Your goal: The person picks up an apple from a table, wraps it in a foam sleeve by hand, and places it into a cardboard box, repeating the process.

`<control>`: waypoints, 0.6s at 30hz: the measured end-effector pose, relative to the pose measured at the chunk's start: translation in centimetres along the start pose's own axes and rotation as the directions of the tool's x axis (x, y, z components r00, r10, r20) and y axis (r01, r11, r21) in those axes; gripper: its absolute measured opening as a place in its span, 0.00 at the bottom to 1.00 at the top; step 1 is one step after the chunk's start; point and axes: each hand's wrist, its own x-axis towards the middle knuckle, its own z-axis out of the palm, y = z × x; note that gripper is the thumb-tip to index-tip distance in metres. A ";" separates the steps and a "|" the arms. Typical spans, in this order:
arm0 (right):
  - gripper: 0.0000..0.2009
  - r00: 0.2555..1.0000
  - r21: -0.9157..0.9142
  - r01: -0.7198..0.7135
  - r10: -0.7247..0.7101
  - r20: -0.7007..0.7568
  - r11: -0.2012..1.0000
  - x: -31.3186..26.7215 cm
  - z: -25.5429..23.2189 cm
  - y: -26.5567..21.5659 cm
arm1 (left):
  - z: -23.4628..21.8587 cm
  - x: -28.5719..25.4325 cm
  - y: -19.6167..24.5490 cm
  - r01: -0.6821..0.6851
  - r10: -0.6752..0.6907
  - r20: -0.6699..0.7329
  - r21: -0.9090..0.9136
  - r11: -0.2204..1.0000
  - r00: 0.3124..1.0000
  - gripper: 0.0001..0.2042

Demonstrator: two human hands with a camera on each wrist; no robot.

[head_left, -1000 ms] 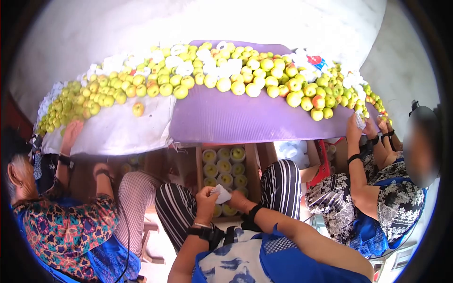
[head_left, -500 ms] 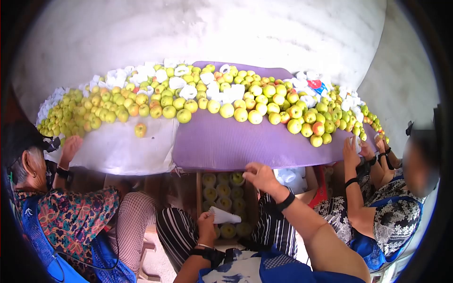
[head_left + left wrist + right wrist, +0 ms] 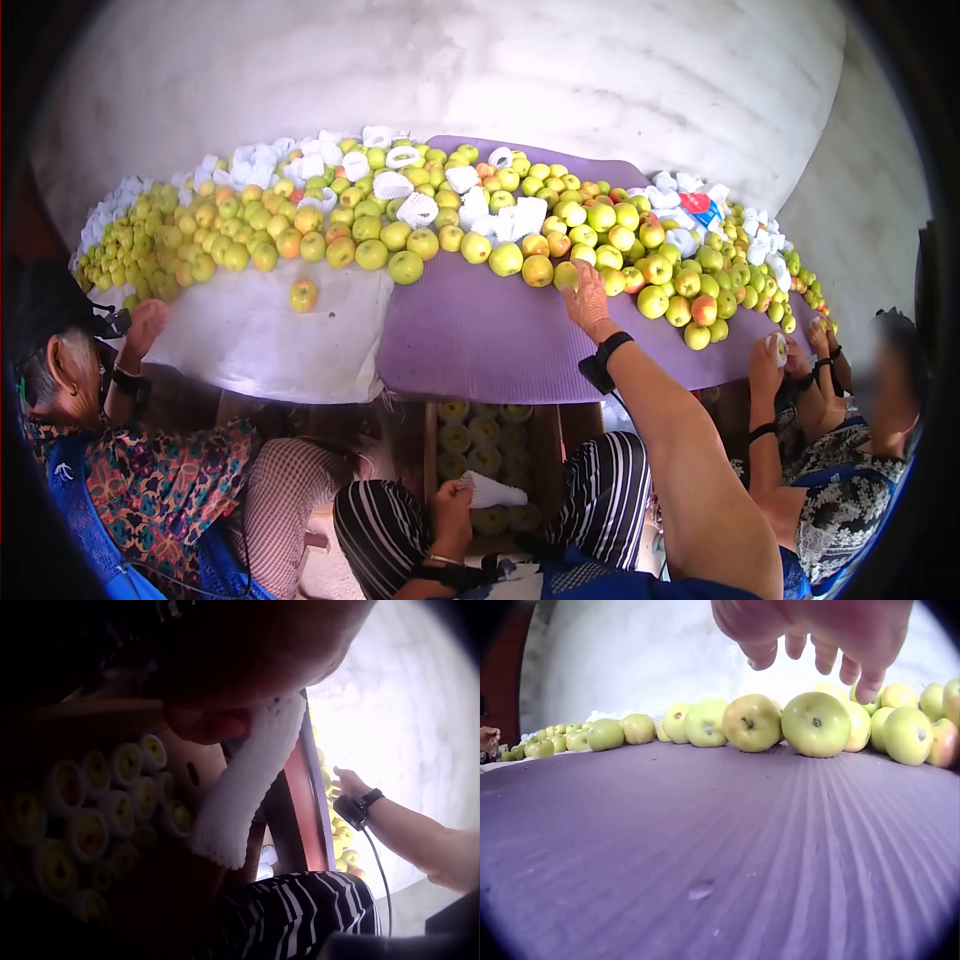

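Note:
Low over the lap, my left hand pinches a white foam net sleeve at one end. The sleeve hangs limp and flattened in the left wrist view. My right hand is stretched over the table at the front row of the apple pile. Its fingers are spread and point down above a yellow-green apple. In the head view the fingertips overlap that apple. A yellow apple with a brownish stem hollow sits just left of it.
A purple ribbed mat and a white cloth cover the table. Loose foam sleeves lie among the apples. Below the table edge, a carton holds foam-wrapped apples. People sit at left and right.
My right hand has left the foam sleeve and moved up and forward to the apples. The left hand still holds the sleeve over the lap. The head view has shifted.

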 end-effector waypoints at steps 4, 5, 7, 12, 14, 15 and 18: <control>0.19 0.912 0.019 -0.393 0.387 0.134 0.919 1.6 1.1 1.3 | 0.3 0.0 0.4 0.021 -0.021 -0.006 0.029 0.999 1.000 0.03; 0.19 0.911 0.019 -0.394 0.388 0.139 0.919 1.8 1.3 1.9 | 0.4 0.0 0.4 0.025 -0.025 -0.009 0.032 0.999 1.000 0.03; 0.21 0.830 0.110 -0.553 0.535 0.159 0.826 1.8 0.7 1.8 | 0.5 -0.3 0.5 0.037 -0.037 -0.014 0.037 0.999 0.999 0.04; 0.29 0.810 -0.092 -0.557 0.564 0.159 0.825 0.7 1.7 1.1 | 0.9 -0.4 0.9 0.035 -0.035 0.007 0.002 0.999 0.999 0.05; 0.32 0.773 -0.004 -0.623 0.616 0.152 0.782 0.2 1.9 1.3 | 0.9 -0.3 0.8 0.031 -0.031 0.010 -0.005 1.000 0.999 0.05; 0.34 0.778 0.079 -0.622 0.604 0.174 0.779 0.0 1.4 1.1 | 0.9 -0.3 0.7 0.026 -0.026 0.015 -0.013 1.000 1.000 0.05; 0.34 0.764 0.181 -0.644 0.608 0.219 0.744 -0.6 0.0 0.1 | 0.8 -0.3 0.6 0.026 -0.026 0.019 -0.009 1.000 0.999 0.05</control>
